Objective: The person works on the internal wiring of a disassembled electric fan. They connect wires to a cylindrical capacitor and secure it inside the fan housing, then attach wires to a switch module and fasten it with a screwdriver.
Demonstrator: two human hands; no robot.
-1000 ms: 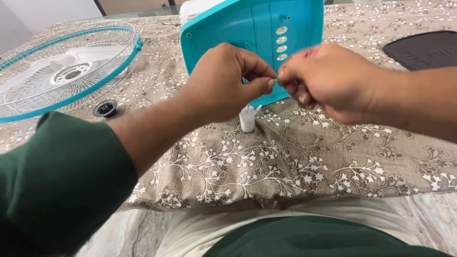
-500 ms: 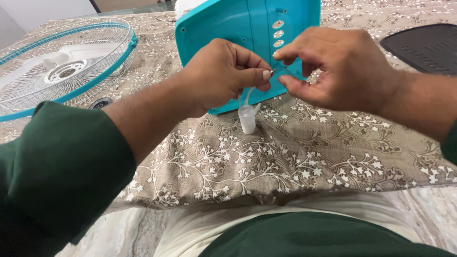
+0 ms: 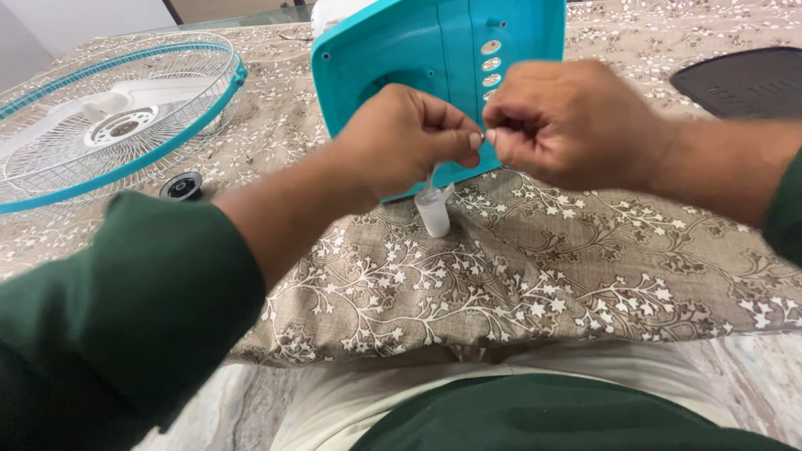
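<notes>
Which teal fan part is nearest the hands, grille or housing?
The teal fan housing, standing upright directly behind the left hand and right hand. The teal-rimmed wire grille lies flat, far off to the left.

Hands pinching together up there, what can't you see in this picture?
Head view:
- What the left hand and right hand pinch: too small, covered by fingertips.
- Teal fan body: top cut off by the edge, middle behind both hands.
- Black flat piece: cut off at the right edge.
- Fan grille: left side cut off.
</notes>
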